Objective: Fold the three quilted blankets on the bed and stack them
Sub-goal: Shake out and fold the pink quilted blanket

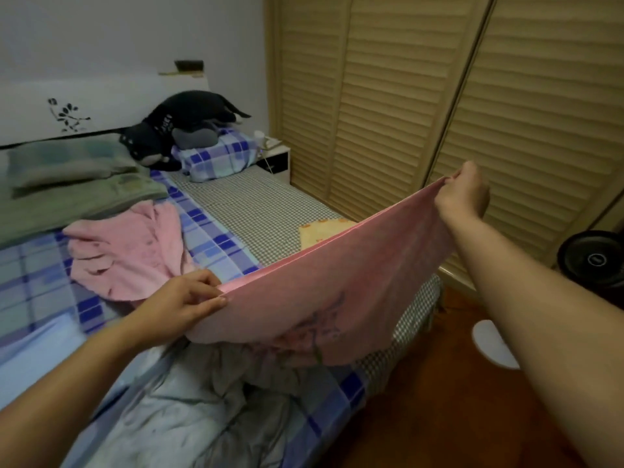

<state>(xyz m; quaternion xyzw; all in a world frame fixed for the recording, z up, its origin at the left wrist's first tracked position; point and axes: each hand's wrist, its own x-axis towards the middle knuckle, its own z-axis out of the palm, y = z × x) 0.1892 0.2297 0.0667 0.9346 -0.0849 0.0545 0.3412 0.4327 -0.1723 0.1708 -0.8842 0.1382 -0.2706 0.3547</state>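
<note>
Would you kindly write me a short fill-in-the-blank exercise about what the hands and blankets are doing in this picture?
1. Both hands hold up a blanket whose colour is ____.
2. The right hand grips the stretched edge's ____ end.
3. The left hand pinches the edge's ____ end.
4. A second pink blanket lies ____ on the bed.

Missing words: pink; higher; lower; crumpled

Held pink blanket (337, 285): soft matt cloth, faint printed motif. Beneath it, grey blanket (189, 410): crumpled matt fabric. Left of it, checked bed sheet (216, 244): woven cotton look. Right: wardrobe doors (439, 106) slatted wood, floor (439, 417) glossy wood.
</note>
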